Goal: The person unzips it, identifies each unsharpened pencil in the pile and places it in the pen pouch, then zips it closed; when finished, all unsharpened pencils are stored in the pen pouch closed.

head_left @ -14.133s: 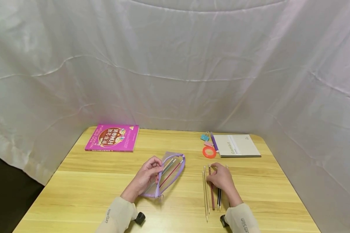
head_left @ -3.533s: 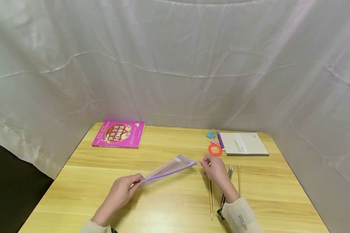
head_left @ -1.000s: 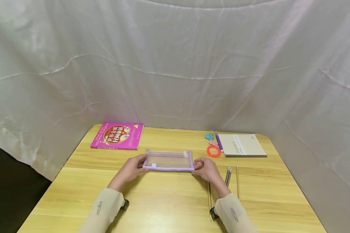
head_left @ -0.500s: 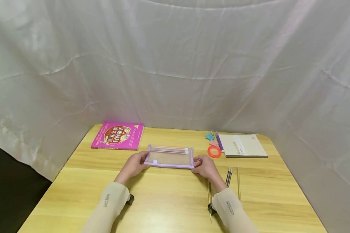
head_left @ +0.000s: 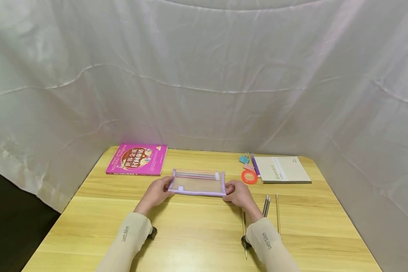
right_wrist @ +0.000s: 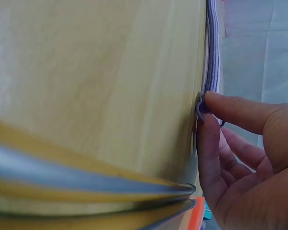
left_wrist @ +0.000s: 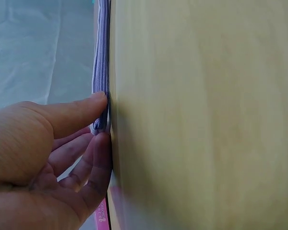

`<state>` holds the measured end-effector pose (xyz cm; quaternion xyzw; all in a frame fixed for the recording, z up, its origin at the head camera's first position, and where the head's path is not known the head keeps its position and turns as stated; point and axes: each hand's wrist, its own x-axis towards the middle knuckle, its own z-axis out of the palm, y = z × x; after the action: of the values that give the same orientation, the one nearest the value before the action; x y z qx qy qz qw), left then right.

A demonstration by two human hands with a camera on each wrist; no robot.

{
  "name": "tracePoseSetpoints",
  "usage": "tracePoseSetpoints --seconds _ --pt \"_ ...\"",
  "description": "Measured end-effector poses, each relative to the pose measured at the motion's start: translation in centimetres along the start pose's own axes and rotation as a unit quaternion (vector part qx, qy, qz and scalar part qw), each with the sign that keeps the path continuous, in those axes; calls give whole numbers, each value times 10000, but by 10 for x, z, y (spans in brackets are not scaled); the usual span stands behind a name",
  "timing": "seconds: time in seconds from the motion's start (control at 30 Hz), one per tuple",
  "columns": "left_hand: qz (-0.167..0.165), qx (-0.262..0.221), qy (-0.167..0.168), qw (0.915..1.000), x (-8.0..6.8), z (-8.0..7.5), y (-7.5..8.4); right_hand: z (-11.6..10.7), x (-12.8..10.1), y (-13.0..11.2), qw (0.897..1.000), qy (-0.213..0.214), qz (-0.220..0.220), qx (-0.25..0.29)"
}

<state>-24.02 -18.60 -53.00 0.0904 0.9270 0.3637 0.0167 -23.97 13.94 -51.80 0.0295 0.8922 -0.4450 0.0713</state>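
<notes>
The fingers of the left hand (head_left: pixel 157 191) pinch the left end of the clear pencil pouch (head_left: pixel 198 183), and the right hand (head_left: pixel 238 193) pinches its right end at the zipper, so it lies flat and straight on the table (head_left: pixel 197 234), in front of the pink book (head_left: pixel 136 160). Loose pencils (head_left: pixel 266 206) lie beside the right wrist, probably because they did not go into the pouch.

Wooden table (head_left: pixel 197 234) — on it: pencil pouch (head_left: pixel 197 185), pink book (head_left: pixel 136 159), notepad (head_left: pixel 281 169), tape ring (head_left: pixel 249 176), loose pencils (head_left: pixel 271 207).
</notes>
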Motion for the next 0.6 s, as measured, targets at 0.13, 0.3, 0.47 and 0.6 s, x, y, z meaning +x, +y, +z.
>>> tracePoseSetpoints --seconds 0.13,0.3,0.47,0.6 --pt "23 -91 -15 10000 1 1 -2 -1 0 1 10000 32 -45 -34" --pt "378 -301 50 9988 -7 -5 -7 -5 -5 -1 9988 169 -340 -294" --pt "1046 1145 941 9834 -15 -37 -11 -32 -15 -11 9815 1004 -1287 -999" --pt "1431 2448 1826 9414 -22 -78 -18 -68 -21 -11 9238 2110 -2398 -2109"
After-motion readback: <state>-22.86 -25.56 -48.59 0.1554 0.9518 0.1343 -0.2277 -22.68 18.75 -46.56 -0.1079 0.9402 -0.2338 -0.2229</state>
